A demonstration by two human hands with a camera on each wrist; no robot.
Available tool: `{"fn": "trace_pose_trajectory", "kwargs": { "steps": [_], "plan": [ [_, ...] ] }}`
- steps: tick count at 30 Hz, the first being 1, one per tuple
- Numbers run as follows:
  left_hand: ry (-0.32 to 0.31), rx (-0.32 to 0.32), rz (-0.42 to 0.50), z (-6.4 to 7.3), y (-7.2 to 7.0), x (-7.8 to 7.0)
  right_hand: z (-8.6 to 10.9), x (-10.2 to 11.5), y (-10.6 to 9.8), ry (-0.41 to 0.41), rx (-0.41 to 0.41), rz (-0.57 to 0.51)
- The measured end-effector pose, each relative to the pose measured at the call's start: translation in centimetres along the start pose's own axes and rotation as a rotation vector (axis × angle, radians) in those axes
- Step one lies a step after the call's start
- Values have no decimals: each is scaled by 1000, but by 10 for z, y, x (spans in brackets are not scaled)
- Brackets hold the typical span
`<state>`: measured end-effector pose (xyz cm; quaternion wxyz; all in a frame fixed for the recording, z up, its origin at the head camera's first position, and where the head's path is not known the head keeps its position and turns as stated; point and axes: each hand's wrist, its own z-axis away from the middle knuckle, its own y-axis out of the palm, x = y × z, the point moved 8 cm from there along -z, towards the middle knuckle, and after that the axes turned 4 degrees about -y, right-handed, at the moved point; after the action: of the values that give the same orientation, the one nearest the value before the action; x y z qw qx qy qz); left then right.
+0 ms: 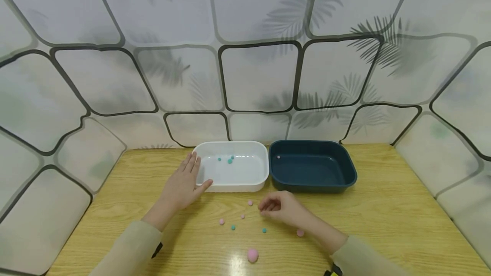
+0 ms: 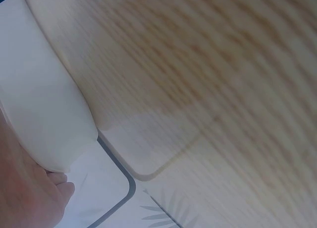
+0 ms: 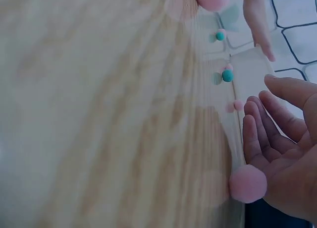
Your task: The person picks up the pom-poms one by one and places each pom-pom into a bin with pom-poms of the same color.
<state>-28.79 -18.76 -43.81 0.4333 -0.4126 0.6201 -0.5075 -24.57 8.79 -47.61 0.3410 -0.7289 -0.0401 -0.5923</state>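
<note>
My left hand (image 1: 182,185) rests with straight fingers on the left front corner of a white tray (image 1: 234,188). In the left wrist view its fingertips (image 2: 63,191) touch the tray's outer wall. Several teal pompoms (image 1: 229,161) lie inside that tray. My right hand (image 1: 285,208) hovers over the table in front of the trays, its fingers loosely curved; the right wrist view shows nothing between thumb and fingers. Close to its fingertips lies a small pink pompom (image 1: 250,202). Beneath the right forearm lies a larger pink pompom (image 1: 300,233).
To the right of the white tray stands a dark blue tray (image 1: 312,188) with one small pink pompom (image 1: 278,157) in it. Several loose pompoms, pink (image 1: 252,255) and teal (image 1: 233,227), lie on the wooden table (image 1: 399,216). Patterned panels (image 1: 261,76) rise behind and beside the table.
</note>
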Motion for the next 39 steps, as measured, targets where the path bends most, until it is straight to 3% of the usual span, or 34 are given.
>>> {"fn": "trace_pose_trajectory", "kwargs": {
  "steps": [6, 13, 30, 39],
  "plan": [
    [1, -5, 8, 1, -2, -1, 7, -8, 7, 28, 55, -31],
    [0, 1, 4, 0, 0, 0, 11, -7, 12, -33, 115, -36],
    [-1, -18, -11, -2, 0, 1, 11, 5, 17, -156, 194, 241],
    [-5, -15, -1, -1, -2, 0, 10, 7, 18, -180, 200, 282]
  ]
}}
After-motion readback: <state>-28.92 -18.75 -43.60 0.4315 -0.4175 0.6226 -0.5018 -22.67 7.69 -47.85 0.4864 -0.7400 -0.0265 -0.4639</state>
